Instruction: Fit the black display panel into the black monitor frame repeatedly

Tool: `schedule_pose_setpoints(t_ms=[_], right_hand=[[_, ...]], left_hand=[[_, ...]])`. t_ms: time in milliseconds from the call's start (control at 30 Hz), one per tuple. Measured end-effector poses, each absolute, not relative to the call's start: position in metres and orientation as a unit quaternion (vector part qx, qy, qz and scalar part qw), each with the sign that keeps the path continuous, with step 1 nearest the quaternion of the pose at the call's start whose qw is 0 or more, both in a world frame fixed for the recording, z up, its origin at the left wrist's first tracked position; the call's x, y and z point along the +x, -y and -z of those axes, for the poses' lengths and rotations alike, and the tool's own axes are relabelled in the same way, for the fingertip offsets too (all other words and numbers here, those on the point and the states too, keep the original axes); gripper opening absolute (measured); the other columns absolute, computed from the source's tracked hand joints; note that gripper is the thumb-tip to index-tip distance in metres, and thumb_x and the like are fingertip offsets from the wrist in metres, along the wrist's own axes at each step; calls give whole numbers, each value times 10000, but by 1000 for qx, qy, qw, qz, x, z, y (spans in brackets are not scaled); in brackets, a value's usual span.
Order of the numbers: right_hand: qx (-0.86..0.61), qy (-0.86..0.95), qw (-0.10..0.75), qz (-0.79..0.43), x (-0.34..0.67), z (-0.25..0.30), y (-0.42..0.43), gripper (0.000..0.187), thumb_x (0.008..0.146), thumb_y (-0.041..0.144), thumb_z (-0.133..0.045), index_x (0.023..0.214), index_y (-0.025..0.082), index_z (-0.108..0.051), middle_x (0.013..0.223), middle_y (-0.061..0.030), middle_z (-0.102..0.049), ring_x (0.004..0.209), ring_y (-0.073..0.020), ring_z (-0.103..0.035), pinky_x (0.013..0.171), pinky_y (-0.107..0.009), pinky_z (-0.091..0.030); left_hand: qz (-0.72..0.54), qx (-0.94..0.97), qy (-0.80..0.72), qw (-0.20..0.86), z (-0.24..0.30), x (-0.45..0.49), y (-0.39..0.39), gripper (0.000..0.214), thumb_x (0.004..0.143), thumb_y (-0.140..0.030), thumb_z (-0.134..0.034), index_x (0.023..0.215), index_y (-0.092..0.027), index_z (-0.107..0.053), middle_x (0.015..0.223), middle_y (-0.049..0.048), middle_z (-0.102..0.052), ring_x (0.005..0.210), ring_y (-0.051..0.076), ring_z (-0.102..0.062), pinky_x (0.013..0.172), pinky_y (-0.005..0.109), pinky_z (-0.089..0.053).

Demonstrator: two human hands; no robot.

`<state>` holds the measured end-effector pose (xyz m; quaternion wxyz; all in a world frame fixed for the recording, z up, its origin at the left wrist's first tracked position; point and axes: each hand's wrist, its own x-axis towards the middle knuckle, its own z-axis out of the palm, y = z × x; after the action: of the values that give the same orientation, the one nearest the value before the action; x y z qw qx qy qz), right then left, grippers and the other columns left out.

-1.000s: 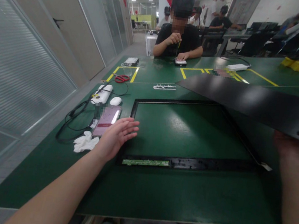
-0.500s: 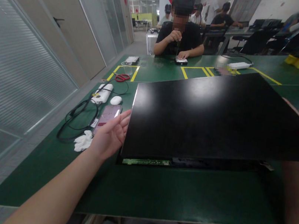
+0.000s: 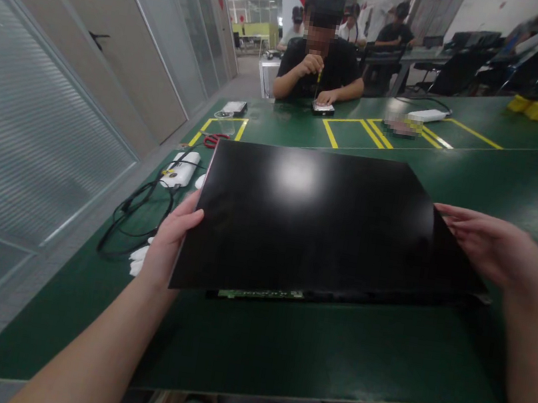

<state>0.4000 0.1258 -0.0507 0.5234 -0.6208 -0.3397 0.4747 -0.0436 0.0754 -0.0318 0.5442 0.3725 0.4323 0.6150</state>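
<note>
A black, glossy flat screen panel (image 3: 315,229) is held above the table between both hands. My left hand (image 3: 170,234) grips its left edge, thumb on the front face and fingers behind. At the right edge, my right hand (image 3: 490,244) holds the panel with its fingers along and partly behind the side. Under the panel's near edge shows a strip of green circuit board (image 3: 259,296); the rest of what lies below is hidden.
On the green table (image 3: 327,352), left of the panel, are a white power adapter (image 3: 181,169), black cables (image 3: 120,213), crumpled white tissue (image 3: 137,260) and red-handled scissors (image 3: 213,141). Across the table a person (image 3: 320,61) works with a screwdriver on a small device (image 3: 322,108).
The panel has shifted left and its far right corner has come down. My left hand has closed on the left edge, and my right hand has moved left with the panel.
</note>
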Motion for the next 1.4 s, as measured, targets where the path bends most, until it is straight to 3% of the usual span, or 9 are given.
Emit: schedule_pose_setpoints(t_ms=[133, 433, 633, 867, 1233, 1400], right_hand=[[-640, 324, 559, -415, 398, 53, -128, 425, 613, 72, -591, 1015, 179, -673, 733, -84, -734, 622, -157, -681, 536, -207, -557], [-692, 332, 514, -383, 390, 50, -128, 337, 683, 39, -569, 977, 167, -671, 676, -83, -723, 571, -162, -681, 512, -221, -554], [-719, 361, 489, -336, 394, 57, -132, 289, 743, 66, -585, 982, 159, -719, 680, -62, -721, 543, -78, -590, 445, -133, -404], [-730, 381, 470, -319, 395, 61, -133, 269, 781, 101, -587, 1016, 146, -708, 713, -71, -718, 568, -68, -570, 468, -136, -367], [-739, 392, 455, -305, 397, 63, -134, 247, 724, 164, -609, 952, 162, -702, 732, -76, -714, 589, -92, -549, 502, -190, -358], [-749, 417, 436, -274, 395, 67, -134, 310, 635, 264, -655, 925, 178, -722, 767, -83, -723, 675, -149, -575, 590, -271, -416]], left_hand=[[-613, 361, -431, 555, 38, -45, -79, 484, 720, -223, -725, 1204, -219, -721, 1188, 53, -754, 1236, 343, -631, 986, 408, -569], [-603, 362, -429, 566, 52, -48, -84, 570, 715, -218, -773, 1278, -219, -685, 1252, 53, -737, 1201, 328, -659, 969, 385, -572], [-603, 352, -431, 572, 63, -51, -86, 584, 734, -202, -777, 1307, -232, -666, 1209, 49, -758, 1167, 320, -682, 976, 414, -574], [-590, 366, -419, 585, 63, -49, -85, 628, 751, -196, -784, 1359, -221, -628, 1268, 70, -732, 1158, 314, -687, 994, 419, -567], [-597, 336, -425, 592, 61, -41, -84, 627, 709, -158, -794, 1315, -226, -652, 1269, 58, -732, 1203, 322, -659, 987, 424, -572], [-592, 332, -433, 593, 61, -40, -83, 637, 706, -153, -792, 1323, -223, -646, 1220, 53, -752, 1197, 318, -663, 983, 418, -574]])
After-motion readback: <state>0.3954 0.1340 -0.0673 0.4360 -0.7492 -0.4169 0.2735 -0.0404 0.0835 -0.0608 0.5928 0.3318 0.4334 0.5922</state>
